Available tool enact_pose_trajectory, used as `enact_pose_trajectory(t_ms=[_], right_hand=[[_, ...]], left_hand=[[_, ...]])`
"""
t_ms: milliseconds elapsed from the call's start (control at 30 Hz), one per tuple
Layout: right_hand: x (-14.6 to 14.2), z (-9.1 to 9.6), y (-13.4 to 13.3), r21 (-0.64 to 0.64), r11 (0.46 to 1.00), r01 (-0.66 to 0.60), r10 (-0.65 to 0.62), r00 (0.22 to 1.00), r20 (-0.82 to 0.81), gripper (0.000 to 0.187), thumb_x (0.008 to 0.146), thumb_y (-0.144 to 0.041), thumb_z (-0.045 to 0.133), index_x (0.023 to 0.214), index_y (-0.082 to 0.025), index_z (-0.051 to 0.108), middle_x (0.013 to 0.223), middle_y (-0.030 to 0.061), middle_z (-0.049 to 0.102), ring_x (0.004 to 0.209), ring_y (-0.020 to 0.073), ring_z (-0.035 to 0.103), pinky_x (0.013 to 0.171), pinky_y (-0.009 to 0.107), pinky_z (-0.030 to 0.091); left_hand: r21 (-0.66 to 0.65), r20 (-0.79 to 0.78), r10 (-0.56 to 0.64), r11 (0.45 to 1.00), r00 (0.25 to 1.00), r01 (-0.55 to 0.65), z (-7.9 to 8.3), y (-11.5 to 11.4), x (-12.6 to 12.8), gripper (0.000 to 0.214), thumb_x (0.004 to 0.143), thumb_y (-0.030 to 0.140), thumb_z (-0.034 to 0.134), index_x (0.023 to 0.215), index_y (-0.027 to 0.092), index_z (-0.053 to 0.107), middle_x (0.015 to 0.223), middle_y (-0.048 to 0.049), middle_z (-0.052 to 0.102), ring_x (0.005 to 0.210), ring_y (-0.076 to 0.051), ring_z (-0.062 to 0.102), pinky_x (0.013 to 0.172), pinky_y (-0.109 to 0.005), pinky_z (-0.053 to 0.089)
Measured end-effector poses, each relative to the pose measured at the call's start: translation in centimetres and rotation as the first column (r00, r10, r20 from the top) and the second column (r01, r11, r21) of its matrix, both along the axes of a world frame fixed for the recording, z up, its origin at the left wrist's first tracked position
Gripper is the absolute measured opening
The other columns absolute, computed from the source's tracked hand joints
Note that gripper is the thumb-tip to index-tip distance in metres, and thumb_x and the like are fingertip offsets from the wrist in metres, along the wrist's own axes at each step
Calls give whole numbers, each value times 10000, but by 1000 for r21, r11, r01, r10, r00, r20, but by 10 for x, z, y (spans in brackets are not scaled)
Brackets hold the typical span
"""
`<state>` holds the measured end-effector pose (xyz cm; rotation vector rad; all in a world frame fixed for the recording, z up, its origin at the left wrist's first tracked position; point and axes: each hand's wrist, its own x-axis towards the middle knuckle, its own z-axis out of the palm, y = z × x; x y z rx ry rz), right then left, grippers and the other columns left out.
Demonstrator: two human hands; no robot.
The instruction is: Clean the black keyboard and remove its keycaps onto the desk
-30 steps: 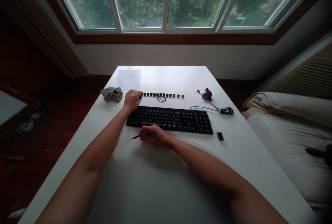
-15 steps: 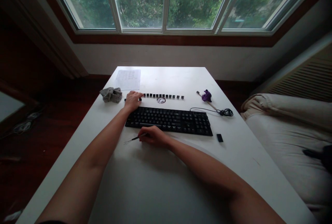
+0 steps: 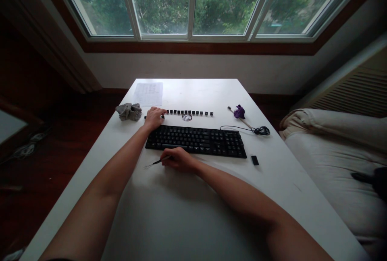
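Observation:
A black keyboard [image 3: 196,138] lies across the white table. Just behind its far left corner is my left hand [image 3: 155,117], palm down with fingers stretched forward over the left part of a row of black keycaps [image 3: 186,112]. What lies beneath those fingers is partly hidden. At the keyboard's near edge my right hand [image 3: 177,159] is closed around a wire keycap puller [image 3: 156,162], its thin wire ends pointing left. A round, shiny dish-like piece [image 3: 186,117] sits between the keycaps and the keyboard.
A grey cloth [image 3: 129,111] and a printed paper sheet [image 3: 148,94] lie at the far left. To the right are a purple bunched item [image 3: 239,112], a thin-handled brush [image 3: 229,108], the coiled cable [image 3: 260,131] and a small black block [image 3: 254,160].
The whole view has shifted very slightly. Both hands keep nearly the same place and pose, and the keycap puller stays in my right hand.

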<state>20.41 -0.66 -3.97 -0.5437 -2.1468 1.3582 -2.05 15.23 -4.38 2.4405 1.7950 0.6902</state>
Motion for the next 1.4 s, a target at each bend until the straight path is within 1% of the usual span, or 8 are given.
enact_pose_trajectory(t_ms=[233,433,667,833,967,1133,1233,1400], right_hand=[[0,-2,1,-4,1000,-9,9,1000,13,128,879,-207,663,990,-157,703,853,35,753,738,140,676,683,211,475],[0,0,2,-21,1000,-13,13,1000,-9,140,879,-249,691,979,-151,704,853,46,755,731,146,683,680,218,486],[-2,2,7,-347,937,-41,-7,991,-136,311,876,-445,713,957,-149,664,826,66,753,783,180,725,779,314,567],[13,25,35,-395,912,112,-204,959,-198,407,827,-548,735,917,-169,617,796,62,754,755,188,740,757,345,600],[31,50,67,-307,899,312,-388,892,-233,422,842,-597,686,913,-193,586,777,54,747,703,180,731,690,332,607],[41,63,99,-36,881,473,-473,873,-115,367,860,-545,689,903,-192,597,744,49,732,670,166,700,636,293,573],[37,61,112,75,869,490,-489,872,-36,333,868,-506,693,888,-188,598,741,53,738,675,167,695,641,287,558],[25,55,125,145,889,434,-442,896,30,280,864,-445,707,873,-185,607,709,26,723,638,158,696,596,251,514]], left_hand=[[55,30,61,996,998,-63,8,-14,7,310,826,236,644,1129,277,697,1137,-79,662,1185,-307,489,1049,-486,389],[100,72,16,995,997,-24,14,-50,17,233,916,245,549,1090,251,703,1119,-78,674,1122,-281,531,1044,-460,411],[45,86,-83,996,993,80,15,-82,14,203,926,256,550,1054,257,707,1118,-65,666,1133,-272,556,1056,-463,426],[52,142,-56,997,988,49,12,-82,10,230,921,230,546,1096,257,694,1146,-69,646,1145,-263,570,1051,-450,440],[47,128,-63,997,990,58,8,-80,8,209,923,245,553,1068,256,703,1113,-68,654,1114,-263,581,1026,-446,453],[24,100,-79,997,992,77,9,-80,6,192,929,271,554,1035,250,712,1056,-67,674,1040,-259,597,977,-441,466],[17,98,-85,996,992,83,11,-81,5,192,928,270,553,1025,249,717,1048,-69,680,1032,-259,596,965,-440,468],[33,104,-91,996,990,88,13,-82,3,192,928,269,555,1029,247,717,1056,-69,681,1028,-259,595,953,-435,474]])
